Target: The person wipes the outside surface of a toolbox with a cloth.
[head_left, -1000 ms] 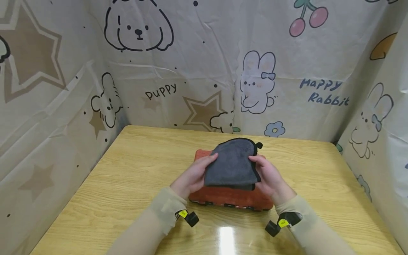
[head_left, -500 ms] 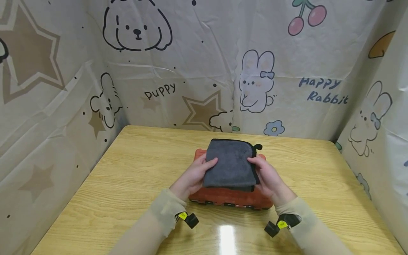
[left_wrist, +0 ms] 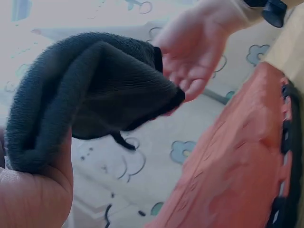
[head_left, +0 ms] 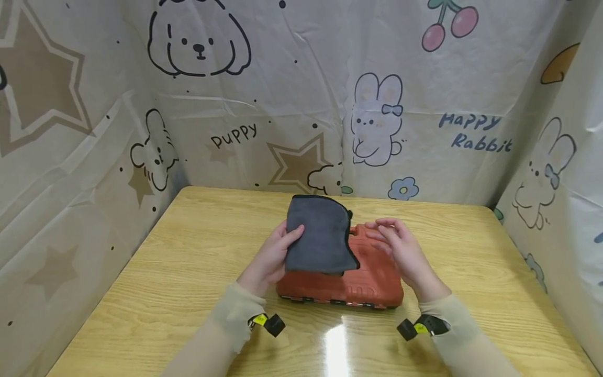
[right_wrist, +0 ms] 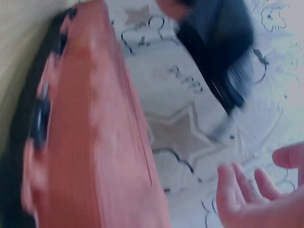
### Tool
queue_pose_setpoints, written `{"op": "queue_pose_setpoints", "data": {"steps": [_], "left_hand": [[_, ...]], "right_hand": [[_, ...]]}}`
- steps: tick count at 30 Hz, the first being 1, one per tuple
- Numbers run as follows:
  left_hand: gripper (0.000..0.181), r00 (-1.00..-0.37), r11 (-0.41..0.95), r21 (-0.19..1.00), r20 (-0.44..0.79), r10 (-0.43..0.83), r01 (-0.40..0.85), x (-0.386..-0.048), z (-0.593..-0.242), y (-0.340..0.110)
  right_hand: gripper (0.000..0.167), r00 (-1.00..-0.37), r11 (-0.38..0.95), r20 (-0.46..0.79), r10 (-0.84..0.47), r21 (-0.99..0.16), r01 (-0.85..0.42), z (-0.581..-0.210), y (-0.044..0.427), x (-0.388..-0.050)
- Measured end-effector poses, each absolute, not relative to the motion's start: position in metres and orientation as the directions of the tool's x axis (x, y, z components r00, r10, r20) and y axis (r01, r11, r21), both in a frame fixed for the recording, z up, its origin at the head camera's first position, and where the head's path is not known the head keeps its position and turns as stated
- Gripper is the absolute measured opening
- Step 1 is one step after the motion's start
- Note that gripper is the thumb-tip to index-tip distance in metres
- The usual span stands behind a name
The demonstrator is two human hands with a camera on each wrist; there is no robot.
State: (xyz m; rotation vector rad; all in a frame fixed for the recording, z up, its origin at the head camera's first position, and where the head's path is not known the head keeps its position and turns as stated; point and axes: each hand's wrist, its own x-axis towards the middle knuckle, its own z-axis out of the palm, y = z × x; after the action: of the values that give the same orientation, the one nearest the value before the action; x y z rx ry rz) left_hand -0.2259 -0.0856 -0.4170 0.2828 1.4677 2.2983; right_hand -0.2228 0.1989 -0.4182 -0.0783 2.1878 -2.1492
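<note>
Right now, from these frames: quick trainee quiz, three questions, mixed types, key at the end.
1. Short answer: which hand holds the gray cloth?
2. Multiple choice: what color is the case on the wooden table?
A) blue
B) red
C) green
3. True or false: the gray cloth lies spread flat on the wooden table.

Key
1. The left hand; the right hand is apart from it, holding nothing.
2. B
3. False; it is held up off the surface.
</note>
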Motion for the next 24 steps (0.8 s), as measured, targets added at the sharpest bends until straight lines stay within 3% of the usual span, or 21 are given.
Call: {"op": "queue_pose_setpoints", "data": {"steps": [5,11,15,24], "left_hand": [[0.056,-0.929,-0.375,0.905,-0.053,0.366,-0.2,-0.228,-0.414,-0.106],[0.055,-0.947,-0.401,0.897,-0.054,0.316,-0.185,-0.23,-0.411,-0.131],[0.054,-0.954,-0.422,0.89,-0.042,0.297,-0.171,-0.232,-0.409,-0.142],[0.059,-0.962,-0.43,0.884,-0.073,0.262,-0.185,-0.235,-0.407,-0.153]], "right_hand": [[0.042,-0.998,0.217,0.004,0.069,-0.976,0.011,-0.423,0.215,-0.226],[0.067,-0.996,0.357,-0.088,0.021,-0.93,0.089,-0.439,0.227,-0.229],[0.075,-0.99,0.335,-0.143,-0.01,-0.933,0.132,-0.451,0.228,-0.232],[0.079,-0.978,0.295,-0.197,-0.064,-0.94,0.17,-0.47,0.228,-0.239]]}}
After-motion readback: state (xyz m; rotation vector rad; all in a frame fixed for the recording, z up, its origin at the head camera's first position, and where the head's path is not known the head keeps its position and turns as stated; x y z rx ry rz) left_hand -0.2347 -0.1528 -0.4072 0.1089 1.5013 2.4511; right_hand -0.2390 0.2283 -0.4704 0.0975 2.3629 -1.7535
